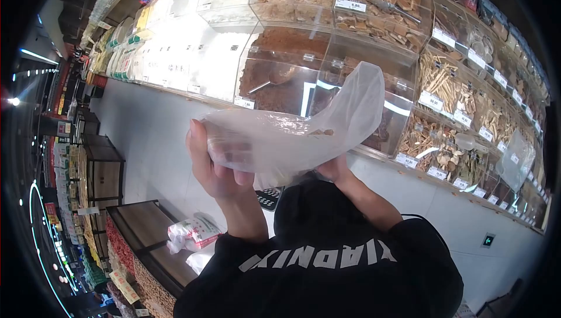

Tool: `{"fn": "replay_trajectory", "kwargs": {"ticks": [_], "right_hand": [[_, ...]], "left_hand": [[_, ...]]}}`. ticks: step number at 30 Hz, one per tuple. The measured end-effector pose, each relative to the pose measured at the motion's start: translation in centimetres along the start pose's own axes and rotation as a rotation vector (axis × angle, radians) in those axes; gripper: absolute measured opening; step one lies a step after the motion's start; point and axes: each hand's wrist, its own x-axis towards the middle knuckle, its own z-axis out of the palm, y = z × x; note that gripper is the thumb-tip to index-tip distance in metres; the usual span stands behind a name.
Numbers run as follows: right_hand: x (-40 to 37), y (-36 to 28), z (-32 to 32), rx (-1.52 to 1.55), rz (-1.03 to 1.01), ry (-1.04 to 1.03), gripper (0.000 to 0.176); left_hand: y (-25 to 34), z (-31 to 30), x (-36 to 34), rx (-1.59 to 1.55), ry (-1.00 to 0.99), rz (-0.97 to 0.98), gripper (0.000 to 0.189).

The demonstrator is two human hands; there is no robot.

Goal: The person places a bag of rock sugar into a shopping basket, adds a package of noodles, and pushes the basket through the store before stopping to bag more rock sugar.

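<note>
A shop, no question, a bulk-food store: clear bins (374, 2) of dried goods crowded the top and right of the frame, price labels (349, 4) fronted them, and packaged goods (125, 55) lined shelves at upper left.

Most of right hand (336, 169) hidden behind plastic bag (292, 134); price labels (349, 4) unreadable.

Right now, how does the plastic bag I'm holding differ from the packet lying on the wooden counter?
The plastic bag is see-through and limp; the packet is white, printed and plump. Your left hand and right hand hold the plastic bag up; the packet lies untouched on the wooden counter. Both look like soft plastic.
</note>
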Motion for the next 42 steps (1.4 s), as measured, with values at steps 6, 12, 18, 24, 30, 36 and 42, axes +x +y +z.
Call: {"fn": "replay_trajectory", "kwargs": {"ticks": [6,12,18,24,30,36,42], "right_hand": [[1.4,1.4,2.0,0.176,0.005,-0.16,0.066],[5.5,-0.4,4.2,-0.168,-0.271,0.279,0.064],[11.9,-4.0,7.0,0.038,-0.422,0.006,0.065],[14.7,-5.2,11.5,0.1,-0.532,0.127,0.069],[18.2,-6.9,12.1,0.097,-0.561,0.128,0.07],[23.7,-10.1,12.1,0.095,-0.624,0.192,0.069],[28.2,-13.1,12.6,0.098,-0.65,0.262,0.067]], "left_hand": [[-1.9,-0.4,3.4,-0.043,0.022,-0.068,0.061],[-2.4,-3.6,9.6,-0.204,0.015,-0.044,0.049],[-3.1,-6.8,20.9,0.143,-0.162,-0.065,0.041],[-6.3,-8.9,30.7,0.169,-0.222,-0.115,0.045],[-11.3,-11.5,38.4,0.097,-0.242,-0.163,0.048],[-15.8,-12.7,44.1,0.159,-0.223,-0.141,0.046],[-19.8,-13.6,48.2,0.332,-0.204,-0.139,0.043]]}}
